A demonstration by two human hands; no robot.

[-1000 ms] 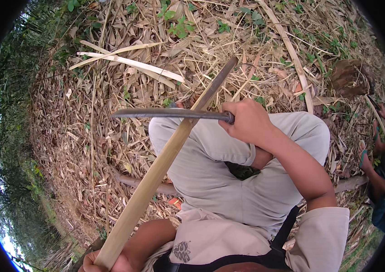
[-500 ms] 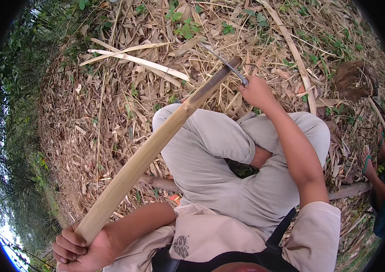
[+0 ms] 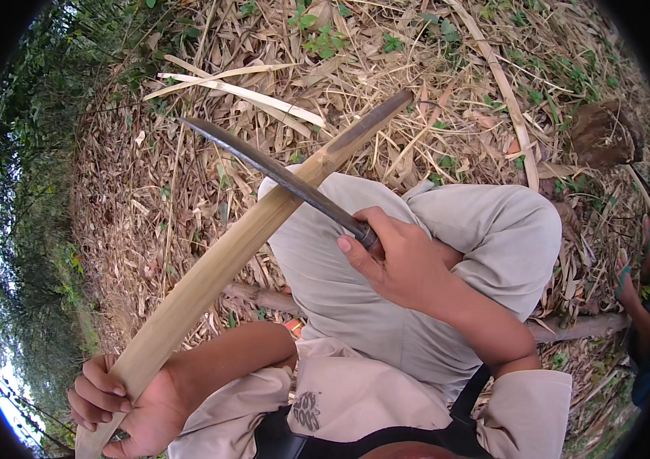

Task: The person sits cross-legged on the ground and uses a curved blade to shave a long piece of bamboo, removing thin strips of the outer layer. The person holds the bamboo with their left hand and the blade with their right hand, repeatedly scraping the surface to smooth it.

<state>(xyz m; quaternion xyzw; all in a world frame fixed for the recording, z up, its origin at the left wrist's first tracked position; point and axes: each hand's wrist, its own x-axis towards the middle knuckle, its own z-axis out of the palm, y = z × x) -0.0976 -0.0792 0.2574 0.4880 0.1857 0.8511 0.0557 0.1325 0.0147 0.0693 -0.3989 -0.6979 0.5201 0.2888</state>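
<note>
One bamboo stave (image 3: 241, 245), one long dark blade (image 3: 271, 170), two hands. Left hand (image 3: 122, 402), at 7 o'clock, clenched round the stave's near end; stave runs up toward 1 o'clock over the bent knees (image 3: 447, 229). Right hand (image 3: 401, 264), centre, clenched on the blade's handle; blade points to 10 o'clock and crosses the stave, touching it. Two pale split strips (image 3: 241, 90) lie on the leaf litter (image 3: 149, 199) at 11 o'clock.

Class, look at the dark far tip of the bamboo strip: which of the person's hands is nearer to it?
Right. The right hand grips the knife just below the tip; the left hand holds the strip's opposite end.
</note>
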